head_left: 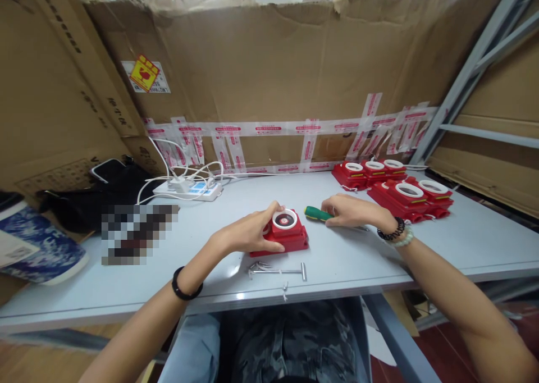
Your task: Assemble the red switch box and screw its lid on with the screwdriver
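Note:
My left hand (251, 231) is closed round the left side of a red box-shaped device (295, 238) with a white ring and dark round centre on top. The device rests on the table, and my palm covers part of it. To its right, my right hand (356, 210) has its fingers on a green-handled screwdriver (316, 213). The handle's end points left, and a bit of metal shaft shows beneath the hand. In front of the device, near the table edge, lies a small T-shaped metal bar (286, 271) with small metal pieces at its left end.
Several similar red devices (408, 200) stand at the back right of the table (475, 242). A white power strip (206, 191) with cables lies at the back left. A black bag (113, 189) and a blue-white patterned container (42, 237) sit at left. Cardboard (273, 63) walls the back.

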Demonstrator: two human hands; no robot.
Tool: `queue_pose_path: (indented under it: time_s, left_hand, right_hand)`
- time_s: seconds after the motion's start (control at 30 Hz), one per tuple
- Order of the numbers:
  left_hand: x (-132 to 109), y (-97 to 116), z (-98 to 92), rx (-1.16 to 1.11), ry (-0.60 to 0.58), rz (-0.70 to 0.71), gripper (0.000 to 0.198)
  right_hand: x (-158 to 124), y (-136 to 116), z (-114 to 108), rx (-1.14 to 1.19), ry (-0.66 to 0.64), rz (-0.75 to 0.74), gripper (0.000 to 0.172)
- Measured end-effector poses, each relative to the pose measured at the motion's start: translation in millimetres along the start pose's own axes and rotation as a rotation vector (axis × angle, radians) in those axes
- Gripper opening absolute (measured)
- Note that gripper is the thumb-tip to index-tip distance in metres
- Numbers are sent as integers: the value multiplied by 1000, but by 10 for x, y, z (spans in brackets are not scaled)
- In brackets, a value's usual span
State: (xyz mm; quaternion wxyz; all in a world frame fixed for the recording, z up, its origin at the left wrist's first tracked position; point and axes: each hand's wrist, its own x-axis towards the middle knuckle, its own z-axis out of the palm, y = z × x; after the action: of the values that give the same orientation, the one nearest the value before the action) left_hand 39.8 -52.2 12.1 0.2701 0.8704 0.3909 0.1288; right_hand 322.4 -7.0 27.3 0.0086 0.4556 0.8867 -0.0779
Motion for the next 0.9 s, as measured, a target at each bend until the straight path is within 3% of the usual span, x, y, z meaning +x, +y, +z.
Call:
queue_pose_path:
  time_s: [0.1,0.17,0.23,0.27,0.37,0.43,0.5,0.73,0.9]
  left_hand:
    - [-1,4,2,-13,9,-1,57]
    - [1,1,3,-12,13,3,57]
    - [4,-3,3,-15,11,5,57]
    - [5,-3,3,-19,8,6,57]
    - [7,6,-1,-36,11,24,56]
    - [7,16,-4,-20,11,29,54]
    - [9,21,-5,6,6,33,49]
    - [16,-26,23,-6,30,113,38]
    - [16,-44,29,-32,18,85,46]
  right_hand:
    - [-86,-34,-153,93,241,3,19]
    - [-148,-108,-266,249,514,5,22]
    - [-198,-249,-339,528,783,-18,28]
    - [-214,-342,-350,702,834,-44,30]
    - [-209,-663,-277,1087,708,-171,31]
    - [-164,-860,-163,1168,545,-219,26]
    - [-100,-1007,-34,1186,486,-209,24]
    - [-12,-1172,242,1032,485,-255,16]
    - [-46,-1196,296,943,548,-268,9]
